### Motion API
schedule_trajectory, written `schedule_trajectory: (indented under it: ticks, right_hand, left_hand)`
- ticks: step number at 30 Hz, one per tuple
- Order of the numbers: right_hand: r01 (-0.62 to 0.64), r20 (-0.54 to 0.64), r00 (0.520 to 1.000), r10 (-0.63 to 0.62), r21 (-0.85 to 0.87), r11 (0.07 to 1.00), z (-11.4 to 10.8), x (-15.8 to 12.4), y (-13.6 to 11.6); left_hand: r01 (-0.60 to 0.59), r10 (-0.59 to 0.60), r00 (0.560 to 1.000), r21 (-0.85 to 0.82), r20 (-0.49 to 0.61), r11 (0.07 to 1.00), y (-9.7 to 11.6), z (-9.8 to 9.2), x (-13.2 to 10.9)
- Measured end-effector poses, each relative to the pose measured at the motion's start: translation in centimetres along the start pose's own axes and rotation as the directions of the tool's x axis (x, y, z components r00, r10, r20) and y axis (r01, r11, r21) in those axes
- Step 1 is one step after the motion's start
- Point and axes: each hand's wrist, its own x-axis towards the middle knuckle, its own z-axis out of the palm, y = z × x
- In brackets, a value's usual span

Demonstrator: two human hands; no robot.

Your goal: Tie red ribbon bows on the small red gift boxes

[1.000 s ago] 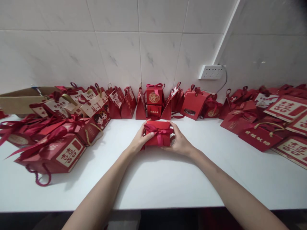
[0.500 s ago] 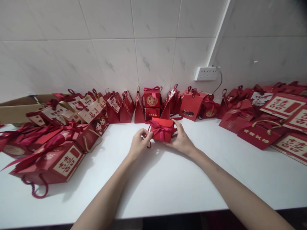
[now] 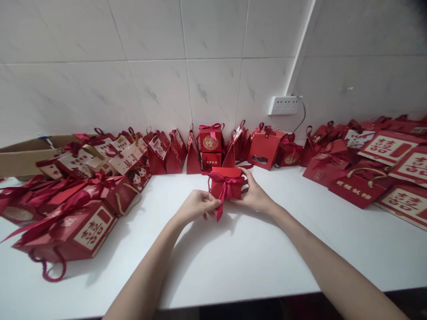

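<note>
A small red gift box (image 3: 233, 189) sits on the white counter (image 3: 233, 253) in front of me, tied with a dark red ribbon (image 3: 223, 189). My left hand (image 3: 196, 206) pinches a loose tail of that ribbon, which hangs below my fingers. My right hand (image 3: 254, 195) cups the box's right side and holds it.
Many red gift bags and boxes line the tiled wall: a heap at the left (image 3: 76, 209), a stacked pair of boxes behind (image 3: 211, 146), flat bags at the right (image 3: 383, 169). A cardboard box (image 3: 20, 155) lies far left. A wall socket (image 3: 283, 105) is above.
The box has tipped and shifted slightly away from me. My left hand left the box's side, closed on a ribbon tail and drew it down toward me.
</note>
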Motion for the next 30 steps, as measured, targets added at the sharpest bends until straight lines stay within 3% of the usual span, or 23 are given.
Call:
schedule_trajectory:
  ticks: [5, 8, 10, 11, 14, 16, 18, 21, 25, 27, 30]
  right_hand:
    - [-0.004, -0.002, 1.0, 0.004, 0.01, 1.0, -0.1, 0.1, 0.0]
    - [-0.021, 0.036, 0.999, 0.021, 0.002, 1.0, -0.5, -0.1, -0.5]
    - [-0.025, 0.085, 0.996, 0.024, 0.004, 1.0, -0.8, -0.3, -1.0]
    - [-0.023, 0.106, 0.994, 0.023, 0.003, 1.0, -0.9, -0.4, -1.3]
    - [0.01, 0.124, 0.992, -0.007, -0.02, 1.0, -0.7, -0.6, -1.6]
    - [0.033, 0.13, 0.991, -0.03, -0.021, 0.999, -0.3, -0.6, -1.6]
    - [0.035, 0.138, 0.99, -0.036, 0.01, 0.999, 0.2, -0.7, -1.6]
    - [0.032, 0.17, 0.984, -0.055, 0.132, 0.991, 0.8, -0.9, -1.5]
    - [-0.025, 0.105, 0.994, -0.007, 0.301, 0.953, 0.8, -0.9, -1.6]
    - [-0.122, 0.056, 0.992, 0.112, 0.217, 0.969, 0.8, -0.9, -1.8]
    - [-0.255, 0.11, 0.962, 0.25, 0.043, 0.966, 1.0, -1.1, -2.2]
  left_hand:
    - [0.0, 0.001, 1.0, 0.041, -0.009, 0.999, -0.1, -0.1, 0.0]
    - [0.056, -0.074, 0.991, 0.149, 0.115, 0.987, -0.1, -1.8, -0.5]
    - [0.126, -0.17, 0.962, 0.207, 0.212, 0.97, -0.2, -3.3, -0.9]
    - [0.145, -0.187, 0.96, 0.201, 0.207, 0.969, -0.3, -3.9, -1.0]
    - [0.022, -0.021, 1.0, 0.067, -0.021, 0.998, -0.7, -4.4, -0.7]
    - [-0.144, 0.143, 0.979, 0.003, -0.148, 0.99, -1.0, -3.4, -0.1]
    - [-0.24, 0.23, 0.954, -0.03, -0.191, 0.97, -1.1, -2.1, 0.5]
    - [-0.26, 0.231, 0.935, -0.073, -0.269, 0.963, -1.2, -0.8, 0.9]
    - [-0.229, 0.182, 0.926, -0.11, -0.33, 0.967, -1.2, -1.1, 0.9]
    - [-0.228, 0.177, 0.926, -0.119, -0.335, 0.966, -1.2, -1.3, 0.9]
    - [-0.236, 0.185, 0.921, -0.114, -0.342, 0.965, -1.2, -1.3, 0.9]
